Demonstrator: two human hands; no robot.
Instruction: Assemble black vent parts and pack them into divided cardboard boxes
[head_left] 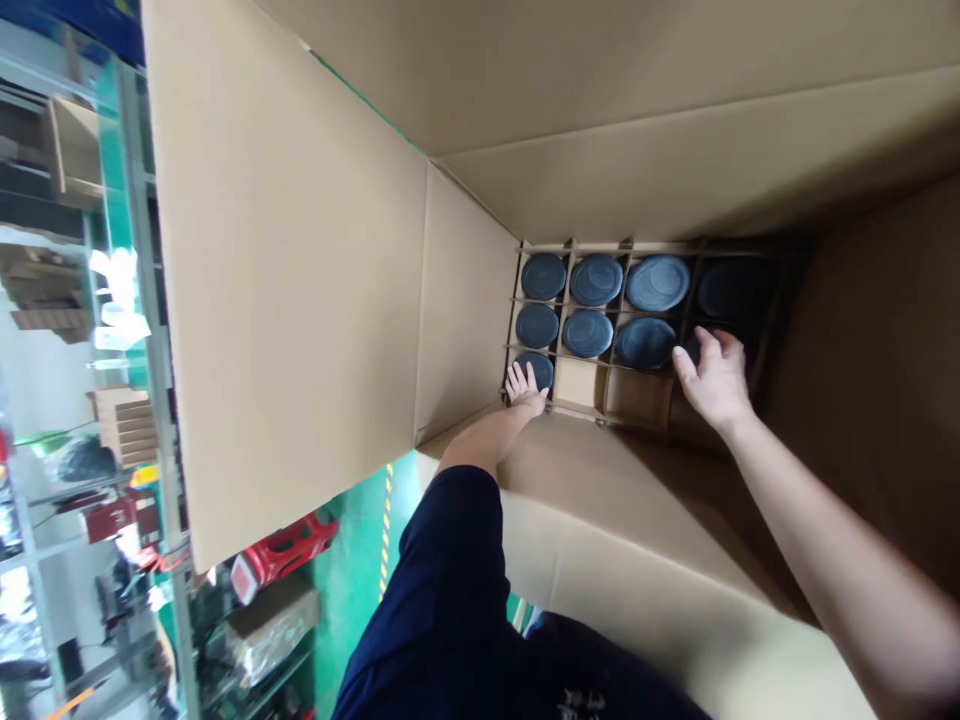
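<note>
I look down into a tall cardboard box [300, 300] with a cardboard divider grid [596, 390] at its bottom. Several cells hold round dark lids or discs [596, 279]. My left hand [523, 386] reaches down at the near left corner, fingers spread on a dark round piece [541, 368] in that cell. My right hand [714, 380] is at the near right of the grid, fingers curled over another dark round piece [691, 350] in a shadowed cell. Two near cells in the middle show bare cardboard.
The box's big flaps [600, 70] stand open around the opening. To the left are metal shelves [150, 330] with cartons, a green floor [360, 540] and a red object [281, 555]. My dark trouser leg [450, 620] is at the bottom.
</note>
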